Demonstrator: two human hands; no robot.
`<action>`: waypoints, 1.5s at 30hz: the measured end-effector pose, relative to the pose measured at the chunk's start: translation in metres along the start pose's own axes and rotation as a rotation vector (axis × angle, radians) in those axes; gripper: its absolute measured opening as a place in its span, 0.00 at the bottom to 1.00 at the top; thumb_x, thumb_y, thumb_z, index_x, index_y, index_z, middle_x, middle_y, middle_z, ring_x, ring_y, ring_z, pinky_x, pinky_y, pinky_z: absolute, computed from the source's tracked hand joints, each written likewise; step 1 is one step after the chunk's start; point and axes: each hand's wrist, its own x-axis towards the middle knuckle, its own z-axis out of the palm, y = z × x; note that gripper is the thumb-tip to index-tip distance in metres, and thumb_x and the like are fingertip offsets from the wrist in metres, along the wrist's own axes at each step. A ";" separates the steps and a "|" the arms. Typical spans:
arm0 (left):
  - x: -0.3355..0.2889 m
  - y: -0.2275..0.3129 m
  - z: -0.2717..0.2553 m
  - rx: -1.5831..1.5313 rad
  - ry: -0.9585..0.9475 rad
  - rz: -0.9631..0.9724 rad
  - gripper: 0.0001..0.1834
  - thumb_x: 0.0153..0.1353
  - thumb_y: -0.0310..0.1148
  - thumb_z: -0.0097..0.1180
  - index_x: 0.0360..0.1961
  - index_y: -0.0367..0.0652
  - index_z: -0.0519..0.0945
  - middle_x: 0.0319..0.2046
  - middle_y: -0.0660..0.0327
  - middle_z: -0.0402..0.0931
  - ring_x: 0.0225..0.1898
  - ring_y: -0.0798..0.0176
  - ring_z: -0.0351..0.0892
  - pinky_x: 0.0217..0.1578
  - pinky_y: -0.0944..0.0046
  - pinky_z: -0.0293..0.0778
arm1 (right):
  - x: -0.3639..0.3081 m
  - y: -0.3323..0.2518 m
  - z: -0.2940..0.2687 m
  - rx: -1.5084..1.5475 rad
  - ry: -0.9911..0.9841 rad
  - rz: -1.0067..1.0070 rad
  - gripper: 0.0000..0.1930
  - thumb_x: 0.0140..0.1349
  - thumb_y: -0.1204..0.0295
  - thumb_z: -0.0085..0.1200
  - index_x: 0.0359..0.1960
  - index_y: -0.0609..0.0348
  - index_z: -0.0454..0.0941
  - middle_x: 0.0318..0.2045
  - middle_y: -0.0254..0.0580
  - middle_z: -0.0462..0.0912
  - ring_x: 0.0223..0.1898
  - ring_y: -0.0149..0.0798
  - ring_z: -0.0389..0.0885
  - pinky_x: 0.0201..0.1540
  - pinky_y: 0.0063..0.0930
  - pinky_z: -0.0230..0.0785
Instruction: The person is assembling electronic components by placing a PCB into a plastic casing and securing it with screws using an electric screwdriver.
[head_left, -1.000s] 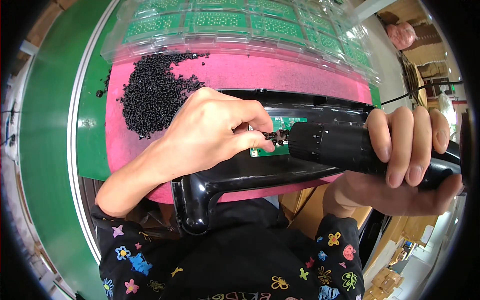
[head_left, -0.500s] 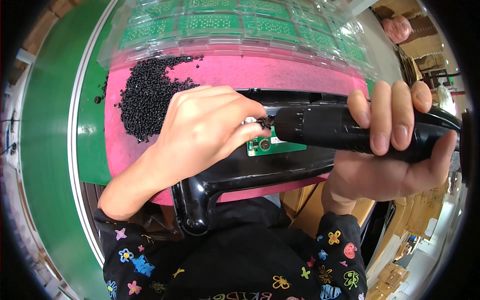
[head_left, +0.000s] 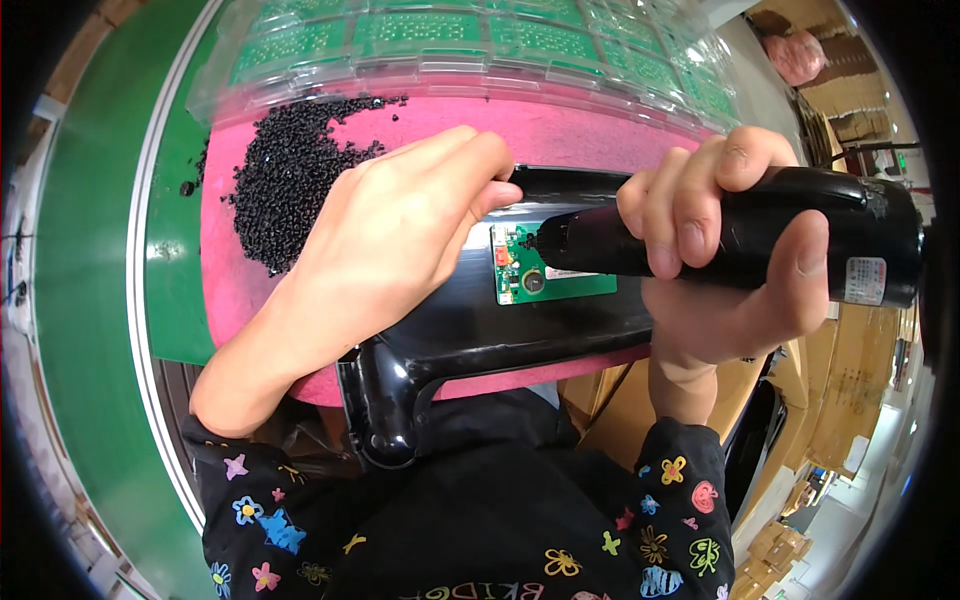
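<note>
A black electric screwdriver (head_left: 800,228) lies in my right hand (head_left: 715,215), its fingers wrapped round the body. The tip end points left over a green circuit board (head_left: 575,287). That board sits in a glossy black plastic housing (head_left: 540,335). A few small dark bits, probably screws, show by the tip. My left hand (head_left: 400,215) is closed in a pinch at the housing's far edge, left of the board. What its fingertips hold, if anything, cannot be made out. Beside this hand is a heap of small black screws (head_left: 285,190).
Under the housing lies a pink mat (head_left: 440,115) on a green table (head_left: 180,290). Clear plastic trays (head_left: 450,75) with green circuit boards stand along the mat's far side. Cardboard boxes (head_left: 845,380) are at the right, beyond the table.
My left hand has drawn away from the screwdriver tip toward the housing's far edge. The screwdriver has shifted slightly left, uncovering a label on its rear end, and my right hand has moved left.
</note>
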 end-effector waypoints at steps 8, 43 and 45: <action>-0.001 0.007 -0.004 0.006 -0.064 -0.063 0.09 0.65 0.26 0.57 0.30 0.33 0.72 0.24 0.50 0.68 0.25 0.44 0.72 0.27 0.52 0.67 | 0.000 0.005 0.005 -0.194 -0.050 -0.004 0.25 0.65 0.46 0.50 0.41 0.59 0.70 0.20 0.30 0.70 0.17 0.28 0.65 0.28 0.27 0.60; 0.001 0.007 -0.011 -0.672 -0.270 -0.292 0.06 0.51 0.20 0.70 0.33 0.36 0.88 0.30 0.59 0.88 0.31 0.70 0.86 0.32 0.72 0.78 | -0.012 -0.046 -0.002 0.358 -0.142 -0.371 0.18 0.51 0.61 0.67 0.35 0.51 0.69 0.17 0.23 0.75 0.16 0.20 0.72 0.33 0.20 0.65; -0.001 0.005 -0.008 -0.671 -0.260 -0.251 0.06 0.51 0.20 0.70 0.32 0.36 0.88 0.30 0.59 0.87 0.31 0.69 0.86 0.32 0.72 0.78 | -0.013 -0.042 0.000 0.309 -0.193 -0.383 0.19 0.51 0.60 0.67 0.35 0.51 0.69 0.17 0.23 0.75 0.16 0.20 0.72 0.31 0.19 0.65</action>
